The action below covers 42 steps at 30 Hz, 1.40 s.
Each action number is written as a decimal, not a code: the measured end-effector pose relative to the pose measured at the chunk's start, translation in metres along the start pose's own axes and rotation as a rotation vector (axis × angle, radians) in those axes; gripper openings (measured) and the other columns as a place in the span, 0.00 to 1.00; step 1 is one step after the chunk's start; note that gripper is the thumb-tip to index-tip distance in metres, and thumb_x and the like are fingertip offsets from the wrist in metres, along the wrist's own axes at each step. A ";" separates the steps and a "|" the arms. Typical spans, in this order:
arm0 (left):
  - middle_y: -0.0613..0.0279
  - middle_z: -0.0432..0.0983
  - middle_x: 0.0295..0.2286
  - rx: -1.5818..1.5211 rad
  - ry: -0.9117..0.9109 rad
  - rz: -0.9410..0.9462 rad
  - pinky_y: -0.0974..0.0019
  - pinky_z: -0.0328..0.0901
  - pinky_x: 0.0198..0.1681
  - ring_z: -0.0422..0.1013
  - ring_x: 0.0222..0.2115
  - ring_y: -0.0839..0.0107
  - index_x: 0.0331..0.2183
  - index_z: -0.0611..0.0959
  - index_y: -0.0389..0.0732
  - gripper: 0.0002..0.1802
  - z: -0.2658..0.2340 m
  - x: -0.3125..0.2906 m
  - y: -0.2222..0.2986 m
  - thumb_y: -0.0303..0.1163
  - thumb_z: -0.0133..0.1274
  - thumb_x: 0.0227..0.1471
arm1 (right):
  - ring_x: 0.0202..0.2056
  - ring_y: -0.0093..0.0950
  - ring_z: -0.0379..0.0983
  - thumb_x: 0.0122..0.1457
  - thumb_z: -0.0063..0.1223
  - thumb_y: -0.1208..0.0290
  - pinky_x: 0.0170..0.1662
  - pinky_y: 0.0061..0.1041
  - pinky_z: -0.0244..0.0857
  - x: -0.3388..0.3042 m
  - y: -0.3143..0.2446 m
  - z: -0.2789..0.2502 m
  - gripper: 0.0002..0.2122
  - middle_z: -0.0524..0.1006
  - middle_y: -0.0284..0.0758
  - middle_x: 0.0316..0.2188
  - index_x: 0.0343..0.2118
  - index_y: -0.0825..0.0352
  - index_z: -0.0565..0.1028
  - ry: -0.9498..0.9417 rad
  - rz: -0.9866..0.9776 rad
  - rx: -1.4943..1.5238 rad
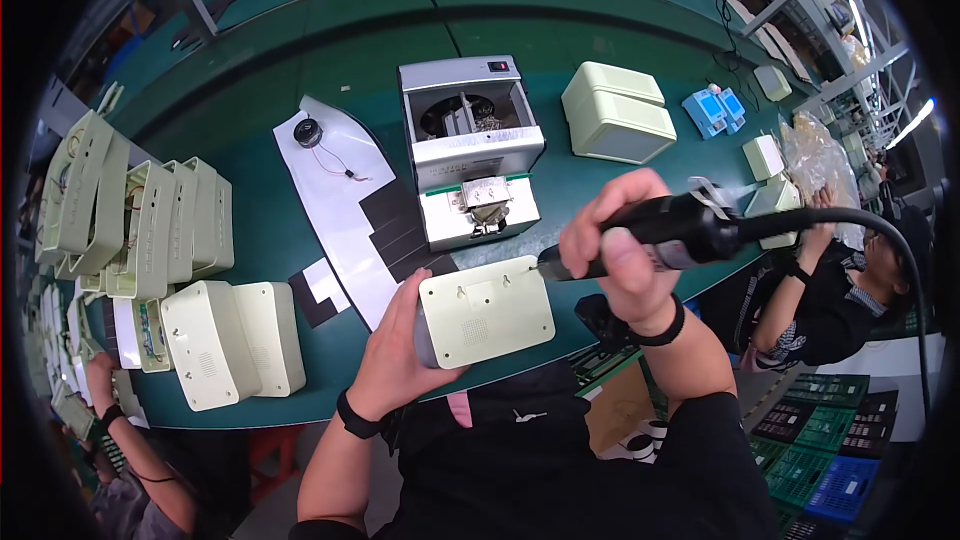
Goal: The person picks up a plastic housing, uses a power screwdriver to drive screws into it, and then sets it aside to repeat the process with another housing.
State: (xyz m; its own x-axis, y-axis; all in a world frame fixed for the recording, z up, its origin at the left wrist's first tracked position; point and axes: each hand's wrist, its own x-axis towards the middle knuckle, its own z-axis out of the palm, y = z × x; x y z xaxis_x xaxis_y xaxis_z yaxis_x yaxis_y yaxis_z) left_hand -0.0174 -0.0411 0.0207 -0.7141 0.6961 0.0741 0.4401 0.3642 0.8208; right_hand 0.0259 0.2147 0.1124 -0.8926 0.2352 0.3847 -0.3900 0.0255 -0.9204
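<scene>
My left hand (397, 355) grips the left side of a cream plastic housing (487, 335), its back face up, with screw holes at the corners and a speaker grille of small holes. In my right hand (625, 250) is a black electric screwdriver (675, 230), its thick cable running off to the right. The screwdriver's tip points at the housing's upper right corner; whether it touches a screw there I cannot make out. Beyond the housing stands a grey screw feeder (470, 155) with loose screws in its open top.
Cream housings stand stacked (140, 220) at the left, with a closed pair (235, 345) nearer me. More cream boxes (620, 110) and blue parts (713, 110) lie right of the feeder. A small speaker (308, 133) rests on white paper. Co-workers sit on both sides.
</scene>
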 end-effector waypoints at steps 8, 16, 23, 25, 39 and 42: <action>0.45 0.63 0.57 -0.017 -0.007 -0.023 0.54 0.64 0.58 0.64 0.58 0.48 0.61 0.59 0.37 0.59 -0.001 0.002 -0.002 0.39 0.74 0.30 | 0.18 0.23 0.64 0.58 0.57 0.64 0.26 0.26 0.64 0.002 0.011 0.002 0.16 0.70 0.35 0.20 0.37 0.66 0.62 -0.045 0.080 0.077; 0.45 0.62 0.59 0.019 0.000 -0.005 0.54 0.60 0.61 0.60 0.61 0.49 0.61 0.60 0.38 0.59 -0.002 0.002 -0.004 0.39 0.74 0.29 | 0.18 0.23 0.64 0.57 0.58 0.62 0.26 0.25 0.64 0.007 0.008 0.006 0.17 0.69 0.35 0.20 0.37 0.65 0.62 -0.085 0.098 0.085; 0.47 0.61 0.59 -0.008 -0.002 -0.016 0.54 0.60 0.62 0.59 0.61 0.50 0.62 0.60 0.38 0.60 -0.002 0.000 -0.004 0.39 0.74 0.29 | 0.18 0.23 0.64 0.56 0.60 0.61 0.26 0.25 0.63 0.007 0.007 0.007 0.19 0.69 0.34 0.20 0.37 0.65 0.62 -0.094 0.122 0.126; 0.48 0.61 0.59 -0.007 -0.008 -0.019 0.55 0.59 0.62 0.59 0.62 0.50 0.62 0.59 0.38 0.60 -0.002 0.000 -0.005 0.39 0.74 0.29 | 0.18 0.23 0.64 0.56 0.60 0.60 0.26 0.25 0.63 0.006 0.007 0.006 0.19 0.69 0.34 0.20 0.37 0.65 0.62 -0.092 0.139 0.143; 0.42 0.62 0.56 -0.008 0.004 0.009 0.54 0.61 0.61 0.60 0.60 0.47 0.60 0.60 0.36 0.58 -0.004 0.001 -0.002 0.38 0.73 0.31 | 0.19 0.22 0.64 0.54 0.62 0.60 0.26 0.25 0.63 0.004 0.009 0.004 0.20 0.69 0.34 0.21 0.37 0.65 0.62 -0.118 0.128 0.147; 0.42 0.62 0.56 -0.005 0.013 0.012 0.55 0.61 0.60 0.60 0.60 0.46 0.60 0.60 0.36 0.57 -0.003 -0.001 -0.002 0.38 0.73 0.31 | 0.19 0.23 0.64 0.54 0.62 0.61 0.26 0.25 0.63 0.005 0.010 0.005 0.19 0.69 0.34 0.21 0.37 0.65 0.62 -0.099 0.132 0.170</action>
State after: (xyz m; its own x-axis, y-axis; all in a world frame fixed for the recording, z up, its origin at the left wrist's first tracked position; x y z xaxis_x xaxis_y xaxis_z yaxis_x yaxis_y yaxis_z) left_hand -0.0195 -0.0447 0.0209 -0.7155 0.6927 0.0912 0.4464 0.3528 0.8224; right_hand 0.0168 0.2111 0.1058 -0.9528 0.1294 0.2746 -0.2938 -0.1652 -0.9415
